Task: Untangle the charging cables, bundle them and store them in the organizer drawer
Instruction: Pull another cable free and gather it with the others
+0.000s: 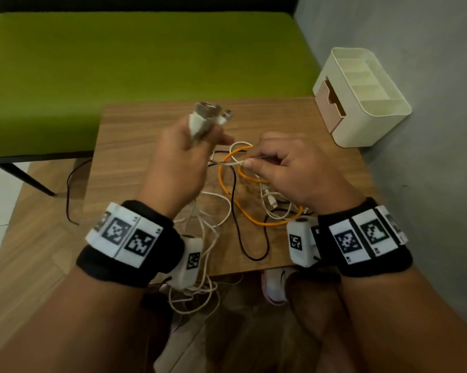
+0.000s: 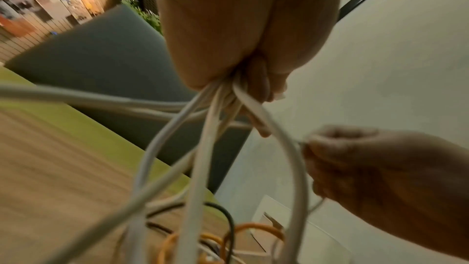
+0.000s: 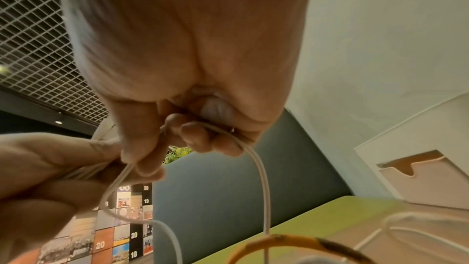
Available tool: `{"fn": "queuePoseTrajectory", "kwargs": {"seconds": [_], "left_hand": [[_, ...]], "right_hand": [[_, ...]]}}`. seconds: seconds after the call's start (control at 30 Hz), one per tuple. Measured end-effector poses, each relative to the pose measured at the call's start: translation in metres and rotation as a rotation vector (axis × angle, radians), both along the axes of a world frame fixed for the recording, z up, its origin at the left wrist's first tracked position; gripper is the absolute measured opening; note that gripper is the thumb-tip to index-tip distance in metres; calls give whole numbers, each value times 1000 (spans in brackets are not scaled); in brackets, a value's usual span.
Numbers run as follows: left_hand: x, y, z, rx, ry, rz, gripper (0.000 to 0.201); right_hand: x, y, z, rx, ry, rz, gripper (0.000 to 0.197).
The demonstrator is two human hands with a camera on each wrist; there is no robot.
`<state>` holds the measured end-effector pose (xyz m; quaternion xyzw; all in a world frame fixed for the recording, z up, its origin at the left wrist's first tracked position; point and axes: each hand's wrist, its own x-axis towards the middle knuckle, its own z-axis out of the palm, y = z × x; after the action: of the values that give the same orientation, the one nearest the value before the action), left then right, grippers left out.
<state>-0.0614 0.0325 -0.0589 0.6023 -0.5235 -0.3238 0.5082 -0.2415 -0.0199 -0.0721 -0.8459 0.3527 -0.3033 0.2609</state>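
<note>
Green bench (image 1: pixel 146 63) behind small wooden table (image 1: pixel 146 125). Cream desk organizer (image 1: pixel 367 109) at far right table corner, its tan drawer (image 1: pixel 330 103) partly pulled out. Cable tangle on tabletop: orange cable (image 1: pixel 254 214), black cable (image 1: pixel 237 211), white cables (image 1: pixel 208 238) trailing over near edge. Left hand (image 1: pixel 178 168) raised, fingers curled round a bunch of white cables, USB plugs (image 1: pixel 208 114) sticking out above. Right hand (image 1: pixel 289 168) thumb and forefinger pinching one thin white strand (image 1: pixel 231 163) above the tangle.
</note>
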Motion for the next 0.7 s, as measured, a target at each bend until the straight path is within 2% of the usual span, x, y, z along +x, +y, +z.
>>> {"fn": "queuePoseTrajectory", "kwargs": {"seconds": [0.13, 0.27, 0.3, 0.33, 0.4, 0.47, 0.57, 0.6, 0.63, 0.7], "left_hand": [[-14, 1, -1, 69, -73, -201, 17], [-10, -4, -7, 161, -229, -269, 22], [-12, -3, -7, 155, -210, -276, 23], [-13, -3, -5, 144, -107, -275, 23], [-15, 0, 4, 92, 234, -259, 20], [-11, 2, 14, 34, 507, -239, 23], [4, 4, 18, 8, 652, -236, 28], [9, 5, 14, 44, 626, -216, 28], [10, 6, 10, 99, 532, -178, 26], [10, 5, -1, 217, 125, -89, 24]], "right_hand": [[0, 1, 5, -48, -181, -111, 4], [-10, -1, 5, 0, -290, -210, 6], [-13, -2, 5, 33, -312, -232, 8], [-16, -2, 4, 72, -336, -246, 9], [-19, -2, 2, 158, -353, -246, 16], [-22, -4, -3, 239, -270, -237, 26], [-23, -5, -6, 299, -221, -239, 20], [-23, -6, -5, 300, -261, -252, 18], [-23, -7, -4, 301, -314, -264, 17], [-24, -8, 1, 309, -390, -274, 16]]}}
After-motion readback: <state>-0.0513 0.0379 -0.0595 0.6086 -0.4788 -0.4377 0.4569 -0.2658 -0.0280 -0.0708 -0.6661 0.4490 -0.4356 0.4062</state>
